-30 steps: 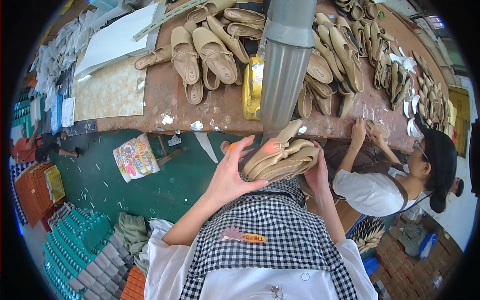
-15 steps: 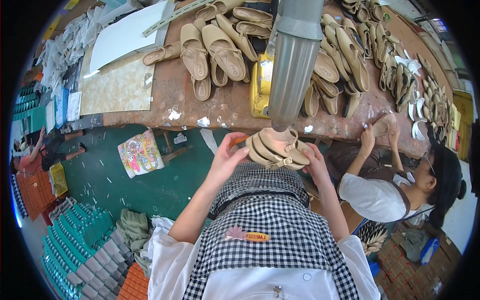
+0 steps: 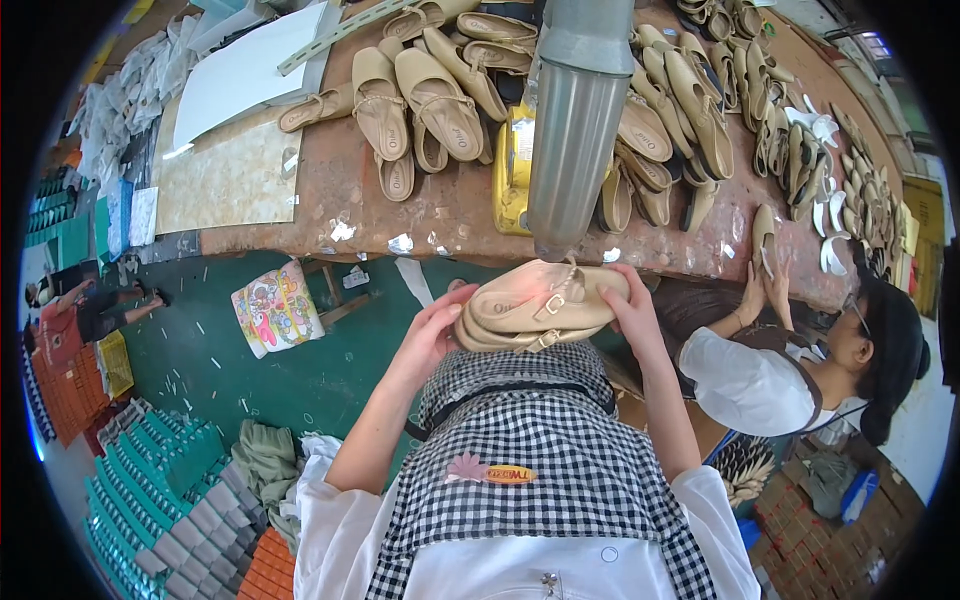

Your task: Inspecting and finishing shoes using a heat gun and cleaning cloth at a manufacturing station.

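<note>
At the far left, crumpled plastic bags (image 3: 130, 110) lie by the workbench (image 3: 340, 215), beside a white panel (image 3: 235, 85) and a mottled tan sheet (image 3: 225, 165). On the floor at the left are a yellow crate (image 3: 115, 362) and, nearer, a stack of teal and grey pieces (image 3: 150, 490); a patterned seat (image 3: 275, 308) stands near the bench edge. Left of centre on the bench is a pile of tan slip-on shoes (image 3: 425, 100).

In the middle, the left hand (image 3: 430, 328) grips the open-heeled end of a pair of tan buckled mules (image 3: 530, 310), thumb on top. They lie one against the other above the checked apron (image 3: 540, 450), just off the bench's near edge. The right hand (image 3: 632, 308) is closed around their toe end. A metal tube (image 3: 575, 150) hangs down to just above the mules; it blocks part of a yellow machine (image 3: 513, 170) and the bench behind. Further right are more tan shoes (image 3: 690, 110) and a co-worker (image 3: 760, 370) with both hands on a single shoe (image 3: 765, 240).

The back mule is mostly covered by the front one, and some fingers of both hands are hidden behind the pair. Whether the tube touches the mules cannot be told. The person (image 3: 60, 335) at the far left is small and unclear.
</note>
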Demonstrator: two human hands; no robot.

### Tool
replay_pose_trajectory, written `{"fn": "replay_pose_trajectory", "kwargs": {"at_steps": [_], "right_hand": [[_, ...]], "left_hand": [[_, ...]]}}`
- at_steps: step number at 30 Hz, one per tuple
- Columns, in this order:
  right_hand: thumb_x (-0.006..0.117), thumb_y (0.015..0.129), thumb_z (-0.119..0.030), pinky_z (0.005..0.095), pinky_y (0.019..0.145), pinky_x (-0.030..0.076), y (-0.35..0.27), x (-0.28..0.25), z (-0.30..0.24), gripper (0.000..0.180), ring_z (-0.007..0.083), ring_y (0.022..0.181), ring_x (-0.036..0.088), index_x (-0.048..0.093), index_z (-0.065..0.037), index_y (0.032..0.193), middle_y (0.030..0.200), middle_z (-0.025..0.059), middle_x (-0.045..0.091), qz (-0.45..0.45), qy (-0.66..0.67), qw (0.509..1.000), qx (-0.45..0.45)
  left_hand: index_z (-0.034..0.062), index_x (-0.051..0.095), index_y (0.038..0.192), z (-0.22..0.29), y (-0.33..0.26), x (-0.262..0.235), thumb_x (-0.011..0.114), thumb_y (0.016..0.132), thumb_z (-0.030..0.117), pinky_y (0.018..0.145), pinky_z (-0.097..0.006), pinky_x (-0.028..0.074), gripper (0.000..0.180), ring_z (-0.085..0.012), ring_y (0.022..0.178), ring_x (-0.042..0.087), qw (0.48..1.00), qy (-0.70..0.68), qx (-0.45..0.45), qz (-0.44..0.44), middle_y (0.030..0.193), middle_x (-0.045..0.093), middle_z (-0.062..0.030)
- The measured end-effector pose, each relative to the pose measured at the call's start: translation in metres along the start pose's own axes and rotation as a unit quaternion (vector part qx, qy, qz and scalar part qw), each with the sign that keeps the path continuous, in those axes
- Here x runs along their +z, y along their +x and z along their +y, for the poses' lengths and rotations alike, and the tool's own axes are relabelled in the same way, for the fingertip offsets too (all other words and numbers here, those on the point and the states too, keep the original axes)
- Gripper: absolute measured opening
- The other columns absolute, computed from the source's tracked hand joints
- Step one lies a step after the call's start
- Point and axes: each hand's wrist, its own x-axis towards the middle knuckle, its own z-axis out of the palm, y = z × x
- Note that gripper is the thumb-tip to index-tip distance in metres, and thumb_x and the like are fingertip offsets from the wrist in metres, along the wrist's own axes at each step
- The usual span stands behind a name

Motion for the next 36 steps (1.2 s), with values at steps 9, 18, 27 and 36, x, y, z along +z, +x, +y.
{"fn": "replay_pose_trajectory", "kwargs": {"at_steps": [9,18,27,36], "right_hand": [[0.058,0.084,-0.01,0.0256,0.082,0.044,0.009,-0.004,-0.018,0.031,0.0129,0.092,0.054,0.049,-0.004,0.113,0.1,0.0068,0.057,-0.035,-0.071,0.992,-0.101],[0.051,0.092,-0.022,0.0274,0.087,0.042,0.003,-0.068,-0.023,0.031,0.0137,0.1,0.052,0.052,-0.005,0.118,0.111,0.0051,0.055,0.243,0.092,0.947,-0.189],[0.045,0.094,-0.015,0.0335,0.095,0.042,-0.025,-0.139,-0.019,0.032,0.0196,0.109,0.052,0.045,-0.004,0.125,0.118,0.0089,0.053,0.259,0.3,0.898,-0.19],[0.049,0.092,-0.031,0.033,0.094,0.042,-0.011,-0.092,-0.002,0.046,0.02,0.108,0.052,0.04,-0.004,0.129,0.115,0.0067,0.054,0.115,0.363,0.909,-0.173]], "left_hand": [[-0.0033,0.034,0.134,-0.006,-0.018,0.014,0.063,0.084,0.025,0.1,-0.031,0.036,0.063,-0.0176,0.118,0.045,0.992,0.074,-0.044,-0.097,0.13,0.046,-0.0112],[-0.0028,0.046,0.126,0.005,0.0,0.023,0.066,0.083,0.018,0.092,-0.028,0.042,0.052,-0.0147,0.105,0.054,0.984,0.169,-0.022,-0.056,0.115,0.057,-0.0095],[-0.0036,0.051,0.119,0.017,0.012,0.016,0.061,0.087,0.033,0.083,-0.026,0.045,0.05,-0.0116,0.096,0.056,0.997,0.055,-0.049,0.021,0.108,0.059,-0.0077],[-0.0025,0.053,0.118,0.021,0.01,0.043,0.061,0.087,0.027,0.088,-0.025,0.043,0.044,-0.0118,0.1,0.055,0.994,0.099,-0.026,-0.043,0.109,0.06,-0.0064]]}}
